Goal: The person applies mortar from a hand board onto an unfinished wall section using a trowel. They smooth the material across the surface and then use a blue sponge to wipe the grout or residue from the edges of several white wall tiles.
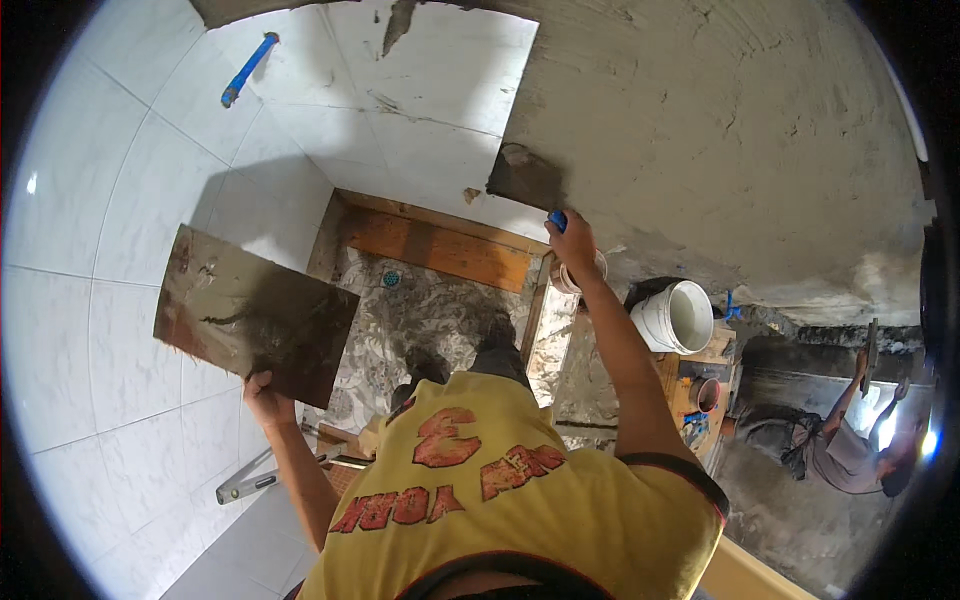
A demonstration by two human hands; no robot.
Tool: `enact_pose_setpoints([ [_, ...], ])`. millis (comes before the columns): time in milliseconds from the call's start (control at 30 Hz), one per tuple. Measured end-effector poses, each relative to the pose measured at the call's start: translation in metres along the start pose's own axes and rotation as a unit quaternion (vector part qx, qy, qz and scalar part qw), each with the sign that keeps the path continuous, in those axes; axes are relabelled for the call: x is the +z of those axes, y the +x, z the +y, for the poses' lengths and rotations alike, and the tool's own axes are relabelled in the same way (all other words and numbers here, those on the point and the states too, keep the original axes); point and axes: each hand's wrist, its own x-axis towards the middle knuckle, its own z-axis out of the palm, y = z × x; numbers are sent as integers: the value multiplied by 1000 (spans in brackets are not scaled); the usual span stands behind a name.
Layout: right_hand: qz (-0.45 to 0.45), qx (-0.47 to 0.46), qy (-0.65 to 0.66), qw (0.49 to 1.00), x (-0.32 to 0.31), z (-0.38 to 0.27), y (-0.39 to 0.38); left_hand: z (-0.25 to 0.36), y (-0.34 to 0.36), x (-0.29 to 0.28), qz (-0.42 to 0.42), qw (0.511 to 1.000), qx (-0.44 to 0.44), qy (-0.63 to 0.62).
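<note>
Grey mortared wall (720,130), cut off up top, meets the right edge of the white tiles (440,75). There's a big mortar-smeared slab (240,300) in front of the left-side tiles, left hand (268,402) pinching its bottom edge, fingers partly hidden. Right arm (625,350) is stretched nearly straight, right hand (575,243) wrapped round a blue-handled tool (557,219) near the tiles' lower right corner, its far end tough to make out.

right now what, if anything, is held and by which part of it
Left hand: mortar-smeared board, by its near edge. Right hand: blue-handled tool, by the handle.
</note>
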Motion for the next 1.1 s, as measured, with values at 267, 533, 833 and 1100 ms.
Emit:
enact_pose_setpoints([
  [267,-141,-20,-214,967,-80,-75,74,1,-8,-17,-2,996,-12,-86],
  [533,-282,8,-251,926,-177,-197,135,-25,4,-40,-56,990,-34,-126],
  [833,-287,-26,-220,932,-248,-221,129,-40,-6,-30,-28,991,-34,-129],
  [1100,-231,-59,-311,920,-159,-117,46,-34,-6,-24,-17,993,-12,-117],
])
